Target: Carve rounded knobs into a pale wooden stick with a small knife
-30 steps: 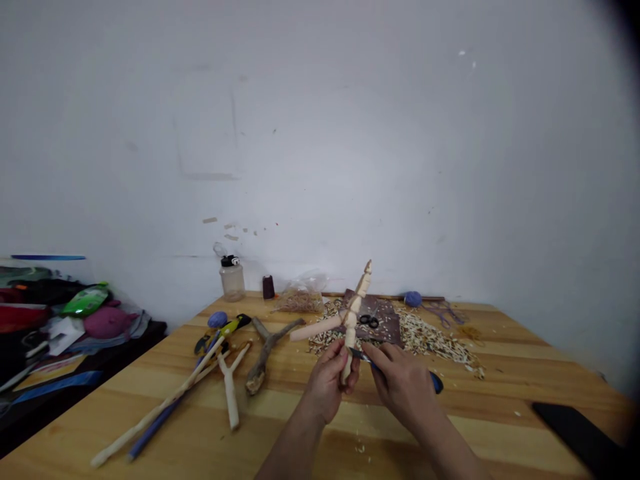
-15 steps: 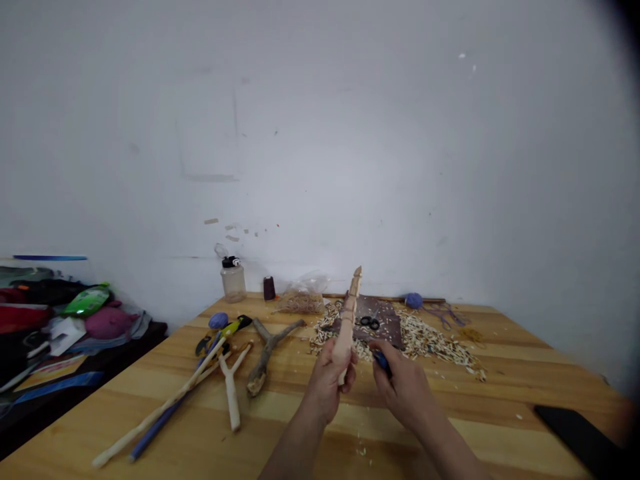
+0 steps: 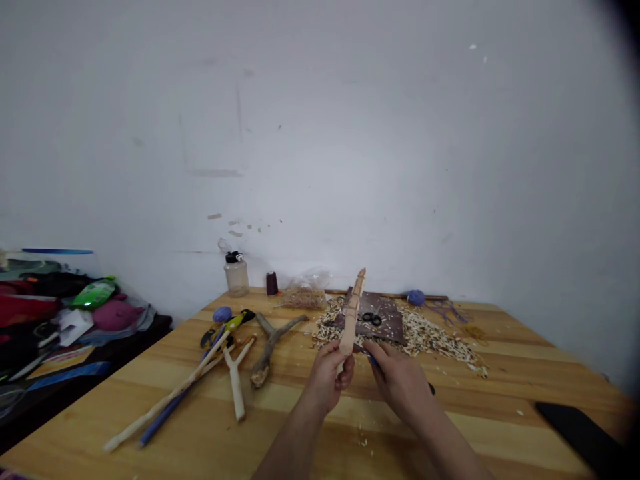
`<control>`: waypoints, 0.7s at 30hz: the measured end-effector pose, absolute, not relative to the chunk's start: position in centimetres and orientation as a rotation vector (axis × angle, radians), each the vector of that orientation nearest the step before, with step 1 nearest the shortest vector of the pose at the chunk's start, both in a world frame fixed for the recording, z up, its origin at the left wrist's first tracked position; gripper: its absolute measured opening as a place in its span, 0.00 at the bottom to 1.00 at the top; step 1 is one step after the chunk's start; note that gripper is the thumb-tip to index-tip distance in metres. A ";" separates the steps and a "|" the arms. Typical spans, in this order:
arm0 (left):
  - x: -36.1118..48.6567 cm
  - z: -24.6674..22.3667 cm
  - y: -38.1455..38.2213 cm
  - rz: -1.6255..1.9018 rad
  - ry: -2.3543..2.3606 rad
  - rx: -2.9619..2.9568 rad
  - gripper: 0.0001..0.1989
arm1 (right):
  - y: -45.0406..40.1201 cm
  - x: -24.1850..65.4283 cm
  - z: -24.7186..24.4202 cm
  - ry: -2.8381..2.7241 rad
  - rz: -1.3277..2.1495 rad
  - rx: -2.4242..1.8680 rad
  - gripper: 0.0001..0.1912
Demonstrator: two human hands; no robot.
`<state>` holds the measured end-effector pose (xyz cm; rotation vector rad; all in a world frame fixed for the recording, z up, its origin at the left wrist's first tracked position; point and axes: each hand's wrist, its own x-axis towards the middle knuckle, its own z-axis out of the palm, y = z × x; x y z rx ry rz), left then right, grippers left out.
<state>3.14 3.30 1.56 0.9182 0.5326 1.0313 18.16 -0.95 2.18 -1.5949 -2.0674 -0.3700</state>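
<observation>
My left hand (image 3: 327,377) is closed round the lower end of a pale carved wooden stick (image 3: 351,310). The stick stands nearly upright, with notched bands along its length and a pointed tip. Close beside it, my right hand (image 3: 400,380) grips a blue-handled carving knife (image 3: 374,361), whose dark butt end shows past the palm. The knife's front end reaches toward the stick just above my left fingers; whether the blade touches the wood I cannot tell. Behind the hands, black-handled scissors (image 3: 371,319) lie on a dark brown sheet (image 3: 393,327) among wood shavings (image 3: 430,337).
On the left lie a peeled forked stick (image 3: 237,390), a barked forked branch (image 3: 270,343), long rods (image 3: 150,417) and a yellow-black tool (image 3: 241,319). A bottle (image 3: 236,277), thread spool (image 3: 271,284), plastic bag (image 3: 305,297) and purple yarn ball (image 3: 415,297) stand along the wall.
My right hand has moved left toward the stick, bringing the knife up to it. The stick has tilted slightly in my left hand. The view has shifted a little.
</observation>
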 end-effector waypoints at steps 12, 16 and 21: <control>3.1 1.7 3.3 0.891 0.526 0.848 0.15 | -2.1 17.7 3.8 -2.145 -0.640 -1.786 0.19; 3.1 1.6 3.3 0.867 0.531 0.845 0.14 | -2.1 17.5 3.8 -2.142 -0.634 -1.788 0.20; 3.0 1.5 3.4 0.834 0.515 0.842 0.14 | -2.2 17.5 3.8 -2.126 -0.613 -1.803 0.20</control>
